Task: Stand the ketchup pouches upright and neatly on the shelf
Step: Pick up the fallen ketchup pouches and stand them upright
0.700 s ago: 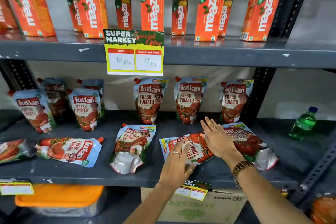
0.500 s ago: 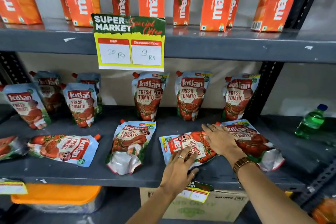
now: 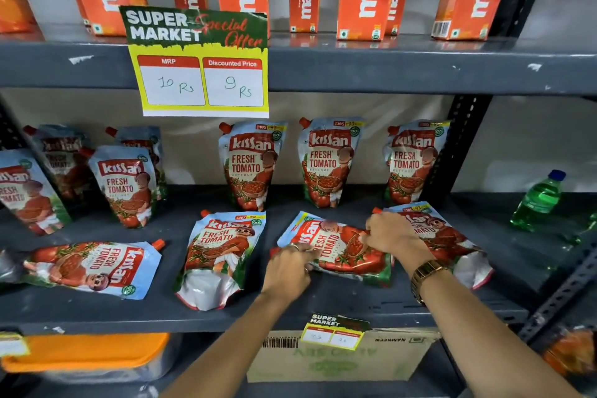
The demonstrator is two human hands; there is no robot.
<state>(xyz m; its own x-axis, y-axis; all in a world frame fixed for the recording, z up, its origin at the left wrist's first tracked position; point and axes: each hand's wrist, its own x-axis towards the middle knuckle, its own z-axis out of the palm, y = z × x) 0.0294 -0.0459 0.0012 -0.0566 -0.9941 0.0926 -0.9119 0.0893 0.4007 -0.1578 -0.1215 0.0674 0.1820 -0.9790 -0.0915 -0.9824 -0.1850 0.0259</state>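
On the dark grey metal shelf (image 3: 323, 307), the job looks a little over half done: about seven glossy blue-and-red ketchup pouches stand upright along the back, such as the standing pouch (image 3: 250, 165) behind the middle, while four lie flat at the front, namely the sideways pouch (image 3: 93, 266) at the left, the face-up pouch (image 3: 219, 252), the pouch under both hands (image 3: 339, 249) and the rightmost flat pouch (image 3: 445, 239). Both forearms reach in from below. The left hand (image 3: 287, 268) pinches that pouch's near-left edge, fingers curled; the right hand (image 3: 392, 234), wearing a gold watch, grips its far-right end.
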